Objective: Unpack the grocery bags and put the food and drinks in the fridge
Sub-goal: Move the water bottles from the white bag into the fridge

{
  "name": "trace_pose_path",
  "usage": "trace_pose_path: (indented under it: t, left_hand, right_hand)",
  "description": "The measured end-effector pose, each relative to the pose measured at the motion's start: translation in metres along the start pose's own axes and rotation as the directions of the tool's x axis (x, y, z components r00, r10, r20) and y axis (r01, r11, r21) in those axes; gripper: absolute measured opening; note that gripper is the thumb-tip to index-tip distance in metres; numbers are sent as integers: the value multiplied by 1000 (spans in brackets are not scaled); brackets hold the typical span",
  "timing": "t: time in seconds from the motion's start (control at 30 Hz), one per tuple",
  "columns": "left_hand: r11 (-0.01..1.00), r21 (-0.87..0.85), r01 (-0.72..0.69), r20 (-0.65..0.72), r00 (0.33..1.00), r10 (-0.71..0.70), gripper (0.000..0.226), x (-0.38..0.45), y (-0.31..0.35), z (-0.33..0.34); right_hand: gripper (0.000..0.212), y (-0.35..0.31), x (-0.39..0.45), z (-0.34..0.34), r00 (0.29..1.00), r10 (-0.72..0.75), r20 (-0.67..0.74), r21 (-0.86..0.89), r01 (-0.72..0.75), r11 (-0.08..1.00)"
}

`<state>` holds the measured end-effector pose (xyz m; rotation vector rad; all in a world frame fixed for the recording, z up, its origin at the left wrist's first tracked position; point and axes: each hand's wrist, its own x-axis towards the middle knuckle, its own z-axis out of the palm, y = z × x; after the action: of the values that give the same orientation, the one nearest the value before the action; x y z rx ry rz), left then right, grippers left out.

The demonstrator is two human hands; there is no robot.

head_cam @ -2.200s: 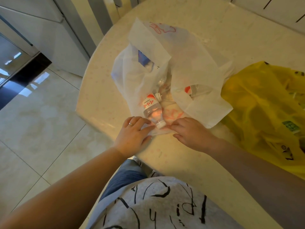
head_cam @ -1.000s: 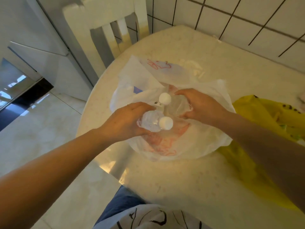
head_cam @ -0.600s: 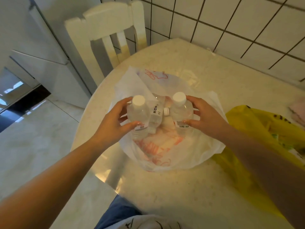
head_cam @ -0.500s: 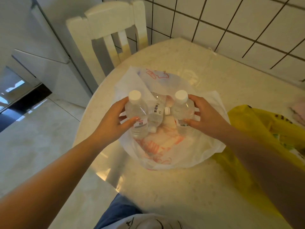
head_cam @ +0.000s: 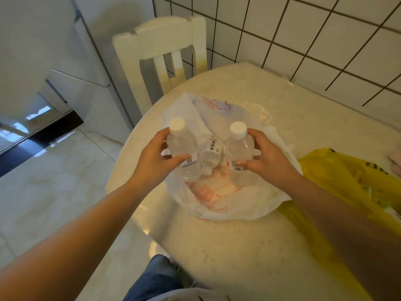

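1. Two clear plastic water bottles with white screw caps stand upright at the centre of the frame, lifted above the open white plastic grocery bag with red print (head_cam: 227, 200). The left-hand bottle (head_cam: 182, 146) sits in the left hand (head_cam: 152, 166), whose fingers and thumb curl round its body; the right-hand bottle (head_cam: 239, 151) is gripped the same way by the right hand (head_cam: 267, 164).
2. Between them a third clear bottle with a white label (head_cam: 211, 154) lies tilted, cap down, inside the bag — no hand touches it.
3. The bag rests on the round cream speckled table (head_cam: 217, 257). Just to its right, at the right edge of the frame, lies a crumpled yellow plastic bag (head_cam: 351, 181), contents too unclear to name.
4. Behind the table, upper centre, stands a white slatted wooden chair (head_cam: 160, 48) against a white tiled wall (head_cam: 303, 35). In the upper left a pale grey cabinet-like unit (head_cam: 43, 40) may be the fridge; I cannot tell for certain.
5. Step in hand, as I judge it: the unpacking stage, with the first two drinks out of the bag and nothing yet stored.
6. The next move calls for carrying both bottles clear of the bag — then one hand must be freed to open the fridge door.
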<state>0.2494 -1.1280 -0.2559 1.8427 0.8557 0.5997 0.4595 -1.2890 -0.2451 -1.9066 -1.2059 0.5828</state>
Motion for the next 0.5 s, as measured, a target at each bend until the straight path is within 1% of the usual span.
trace_pose_path:
  t: [0.1,0.2,0.33,0.5]
  left_hand:
    - [997,-72,-5,-97,995,-2,62,-9,15,-19]
    - [992,-124,-30,-145,989,12,62,-19,28,-49]
    - [998,-50,-29,-248,969,16,70,-39,32,-102]
    - [999,-39,-36,-355,935,20,67,-73,15,-182]
  right_hand:
    - [72,-27,3,-3,999,-30,19,94,28,995]
    - [73,-64,12,5,991,-116,74,83,110,990]
    - [70,-120,26,32,968,-221,121,130,205,970]
    - [68,-189,42,91,925,-330,190,180,298,938]
